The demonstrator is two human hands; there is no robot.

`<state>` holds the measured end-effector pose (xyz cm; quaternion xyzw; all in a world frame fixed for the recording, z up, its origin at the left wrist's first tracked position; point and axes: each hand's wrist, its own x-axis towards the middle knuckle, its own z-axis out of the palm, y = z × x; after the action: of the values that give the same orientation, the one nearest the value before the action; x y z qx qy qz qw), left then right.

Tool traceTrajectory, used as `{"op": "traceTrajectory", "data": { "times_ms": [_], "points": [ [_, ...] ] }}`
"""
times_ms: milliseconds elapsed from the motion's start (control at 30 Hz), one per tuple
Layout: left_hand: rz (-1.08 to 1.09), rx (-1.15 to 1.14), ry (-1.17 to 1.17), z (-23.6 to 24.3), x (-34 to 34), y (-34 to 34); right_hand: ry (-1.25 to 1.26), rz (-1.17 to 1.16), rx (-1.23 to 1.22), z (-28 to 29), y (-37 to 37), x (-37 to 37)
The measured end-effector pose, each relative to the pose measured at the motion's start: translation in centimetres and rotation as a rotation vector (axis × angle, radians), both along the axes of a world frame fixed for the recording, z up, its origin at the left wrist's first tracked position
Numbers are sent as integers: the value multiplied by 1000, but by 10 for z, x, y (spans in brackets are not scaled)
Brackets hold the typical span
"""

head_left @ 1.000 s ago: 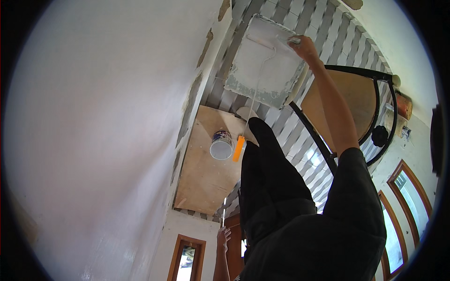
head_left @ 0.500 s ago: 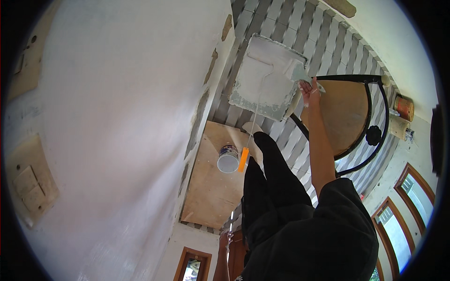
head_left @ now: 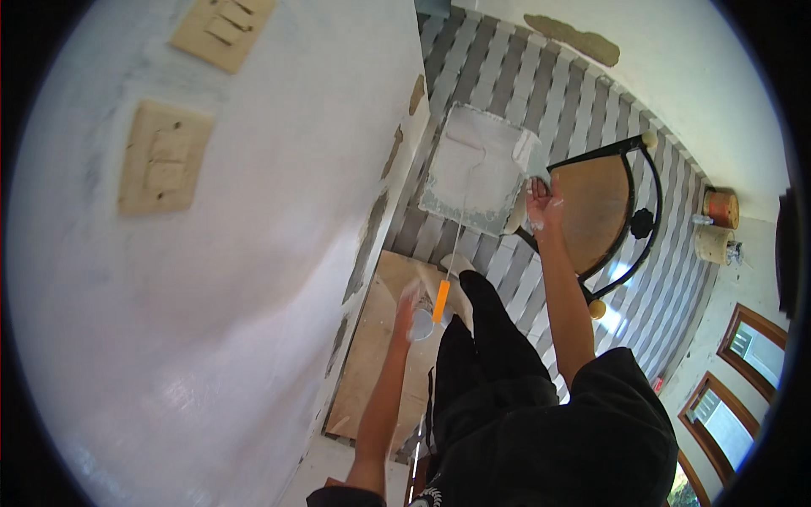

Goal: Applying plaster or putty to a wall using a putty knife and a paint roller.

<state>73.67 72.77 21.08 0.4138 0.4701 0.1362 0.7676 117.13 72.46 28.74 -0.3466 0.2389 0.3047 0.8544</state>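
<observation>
My right hand, whitened with paint, has its fingers curled at the handle of a grey-green scraper, beside the right edge of a paint-smeared grey tray. A roller lies in the tray; its long rod runs down to an orange handle. My left hand, blurred, reaches to a round bucket just left of the orange handle; its grip is unclear. The bucket is on a plywood board, near my legs.
A white wall with two beige switch plates runs along the left. A curved black-framed piece of furniture with a tan panel lies right of the tray on the striped floor. Pails stand far right; wood-framed windows are lower right.
My left hand has risen from a thin white stick low in the view to the bucket. My right hand has moved down with the scraper. The view has shifted, showing more switch plates.
</observation>
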Motion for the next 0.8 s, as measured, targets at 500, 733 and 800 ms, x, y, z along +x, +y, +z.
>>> {"op": "traceTrajectory", "data": {
  "times_ms": [500,733,800],
  "points": [
    [227,-626,-1326,365,258,111,-175,399,155,266,-47,-101],
    [315,-434,-1353,433,154,84,-215,657,263,344,-53,-181],
    [373,-344,-1331,449,127,76,-195,771,306,363,-48,-202]
  ]
}}
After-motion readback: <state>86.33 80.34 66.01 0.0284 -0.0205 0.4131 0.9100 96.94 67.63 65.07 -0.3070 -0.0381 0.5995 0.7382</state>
